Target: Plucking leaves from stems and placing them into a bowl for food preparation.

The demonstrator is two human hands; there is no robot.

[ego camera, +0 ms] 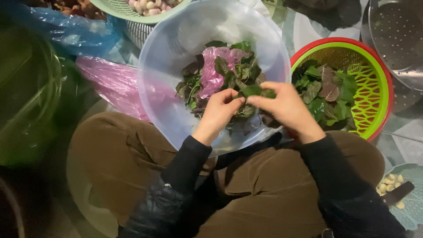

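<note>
Left hand (219, 110) and right hand (284, 108) pinch a soft green leaf sprig (255, 91) between fingertips, above a round translucent plastic bowl (167, 48) of crinkled green-purple leaves; slotted green colander (372, 88) alongside.

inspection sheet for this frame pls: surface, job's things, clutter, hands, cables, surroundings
Surface: floor, mostly covered by bowls and bags.
Job's things: leafy sprig pinched between both hands; pale plastic bowl of green and purple leaves with a pink bag among them; green colander in a red basin, holding leaves.
Clutter: pink bag and blue bag on the left, metal colander, basket of garlic cloves.
Hands: left hand and right hand bare, both gripping the sprig.
Cables: nothing seen.
Surroundings: brown trousers, knees bent.
</note>
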